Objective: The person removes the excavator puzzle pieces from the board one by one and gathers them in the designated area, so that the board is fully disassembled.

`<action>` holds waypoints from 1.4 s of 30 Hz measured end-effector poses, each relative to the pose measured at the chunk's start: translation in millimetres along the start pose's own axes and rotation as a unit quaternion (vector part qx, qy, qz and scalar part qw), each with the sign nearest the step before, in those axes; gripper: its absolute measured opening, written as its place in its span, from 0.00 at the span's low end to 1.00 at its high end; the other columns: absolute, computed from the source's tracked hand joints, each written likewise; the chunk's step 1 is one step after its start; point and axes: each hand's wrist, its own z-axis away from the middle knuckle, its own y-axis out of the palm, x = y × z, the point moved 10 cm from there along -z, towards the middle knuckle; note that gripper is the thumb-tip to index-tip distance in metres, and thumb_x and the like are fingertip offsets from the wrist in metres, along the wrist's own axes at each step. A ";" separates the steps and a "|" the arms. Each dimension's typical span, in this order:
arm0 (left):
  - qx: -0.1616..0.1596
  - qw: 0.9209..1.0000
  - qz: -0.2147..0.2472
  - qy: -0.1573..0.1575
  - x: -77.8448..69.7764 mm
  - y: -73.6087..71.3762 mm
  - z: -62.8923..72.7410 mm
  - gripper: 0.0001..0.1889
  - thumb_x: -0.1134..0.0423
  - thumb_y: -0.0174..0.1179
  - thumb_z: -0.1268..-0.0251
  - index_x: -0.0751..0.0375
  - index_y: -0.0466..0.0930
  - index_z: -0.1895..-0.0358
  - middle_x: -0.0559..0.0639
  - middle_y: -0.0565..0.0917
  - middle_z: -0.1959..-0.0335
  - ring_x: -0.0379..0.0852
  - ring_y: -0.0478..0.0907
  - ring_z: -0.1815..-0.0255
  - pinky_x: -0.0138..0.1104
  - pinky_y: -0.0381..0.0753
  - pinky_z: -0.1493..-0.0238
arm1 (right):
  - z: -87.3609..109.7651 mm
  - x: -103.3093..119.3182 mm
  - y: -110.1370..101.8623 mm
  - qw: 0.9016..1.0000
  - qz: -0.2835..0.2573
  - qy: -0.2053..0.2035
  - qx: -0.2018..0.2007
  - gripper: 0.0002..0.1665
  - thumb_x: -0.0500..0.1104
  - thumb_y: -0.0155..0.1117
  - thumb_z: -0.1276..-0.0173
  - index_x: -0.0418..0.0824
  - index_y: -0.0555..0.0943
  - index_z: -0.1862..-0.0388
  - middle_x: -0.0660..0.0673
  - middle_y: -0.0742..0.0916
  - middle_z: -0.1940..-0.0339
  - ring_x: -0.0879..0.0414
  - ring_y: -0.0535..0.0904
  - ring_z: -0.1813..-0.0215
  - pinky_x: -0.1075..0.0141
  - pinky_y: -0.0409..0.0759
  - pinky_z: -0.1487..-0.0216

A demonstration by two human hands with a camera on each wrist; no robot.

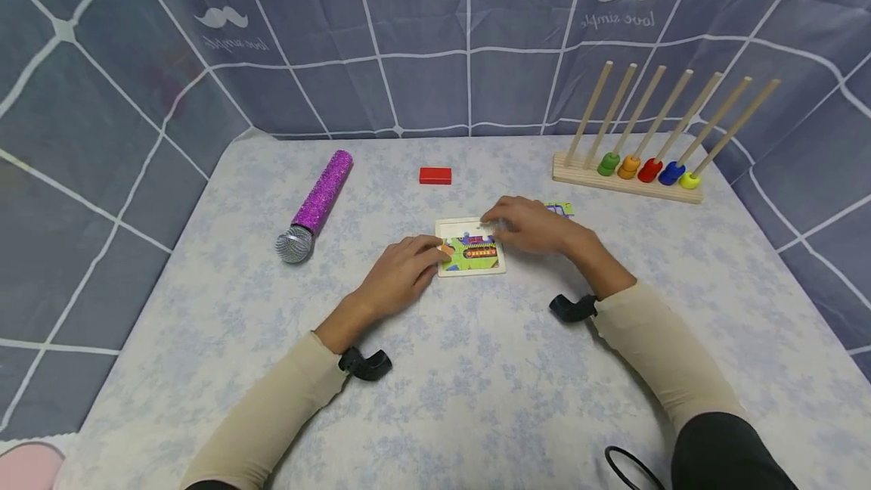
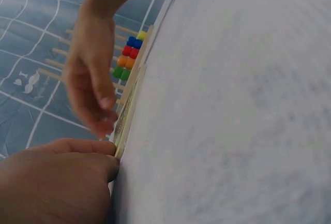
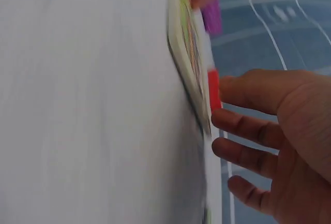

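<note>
A small picture puzzle in a pale frame (image 1: 471,274) lies on the table, showing a colourful vehicle on green; a pale strip shows along its upper part. My left hand (image 1: 401,276) grips the frame's left edge, thumb and forefinger meeting there in the left wrist view. Over the upper right corner hovers my right hand (image 1: 527,225), its fingers loosely bent and nothing between them in the right wrist view (image 3: 274,136). Just beyond that hand lies a loose puzzle piece (image 1: 559,209), green with blue, partly hidden by it.
A purple glittery microphone (image 1: 323,195) lies at the left. Behind the puzzle is a red block (image 1: 435,175). At the back right stands a wooden peg rack (image 1: 626,181) with coloured beads. A patterned curtain (image 1: 422,89) hangs behind the table; a black cable (image 1: 629,460) lies in front.
</note>
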 end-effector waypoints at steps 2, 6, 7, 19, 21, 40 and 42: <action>-0.012 1.000 0.018 0.015 -1.1 -1.2 -0.6 0.11 0.66 0.59 0.25 0.56 0.85 0.46 0.58 0.77 0.38 0.55 0.76 0.39 0.50 0.76 0.43 | -13.4 20.0 10.4 1.000 0.018 -0.022 0.008 0.20 0.41 0.65 0.27 0.38 0.82 0.38 0.41 0.83 0.43 0.44 0.76 0.40 0.45 0.73 0.42; -0.025 0.998 0.047 0.023 0.6 -2.6 0.0 0.08 0.67 0.62 0.27 0.58 0.86 0.50 0.58 0.77 0.40 0.52 0.78 0.42 0.44 0.78 0.43 | -33.5 47.3 26.2 0.997 0.059 -0.036 0.019 0.19 0.46 0.65 0.25 0.42 0.84 0.39 0.44 0.83 0.45 0.47 0.76 0.44 0.47 0.72 0.47; -0.025 0.998 0.052 0.023 1.1 -2.6 0.0 0.07 0.67 0.62 0.27 0.58 0.86 0.51 0.58 0.77 0.41 0.52 0.78 0.43 0.43 0.78 0.44 | -36.5 50.6 28.7 0.997 0.070 -0.032 0.020 0.19 0.47 0.65 0.25 0.43 0.85 0.40 0.45 0.83 0.45 0.48 0.76 0.45 0.48 0.71 0.48; -0.025 0.998 0.048 0.018 1.5 -1.8 1.0 0.05 0.67 0.63 0.28 0.56 0.87 0.55 0.53 0.79 0.48 0.48 0.78 0.48 0.39 0.78 0.46 | -44.0 50.1 37.2 0.997 0.071 0.031 0.018 0.11 0.45 0.71 0.30 0.44 0.83 0.52 0.48 0.81 0.55 0.50 0.73 0.51 0.52 0.70 0.51; -0.026 0.999 0.045 0.017 1.4 -2.1 0.8 0.05 0.67 0.63 0.28 0.57 0.87 0.55 0.53 0.79 0.48 0.48 0.78 0.48 0.39 0.78 0.47 | -44.3 49.9 37.1 0.997 0.062 0.030 0.018 0.11 0.45 0.71 0.30 0.44 0.82 0.52 0.48 0.80 0.56 0.50 0.73 0.51 0.52 0.70 0.50; -0.031 0.999 0.041 0.019 0.8 -5.1 -1.4 0.05 0.67 0.63 0.29 0.57 0.88 0.55 0.53 0.79 0.48 0.49 0.78 0.48 0.40 0.77 0.45 | -39.5 61.0 30.9 0.997 0.022 -0.067 0.026 0.17 0.32 0.66 0.31 0.38 0.83 0.44 0.43 0.81 0.49 0.51 0.77 0.49 0.57 0.76 0.48; -0.032 0.998 0.043 0.019 0.8 -5.2 -0.9 0.05 0.67 0.63 0.29 0.58 0.88 0.55 0.54 0.80 0.48 0.50 0.78 0.48 0.41 0.78 0.45 | -39.7 60.9 30.9 0.997 0.029 -0.066 0.025 0.18 0.33 0.67 0.32 0.39 0.84 0.44 0.44 0.81 0.49 0.52 0.77 0.49 0.57 0.76 0.48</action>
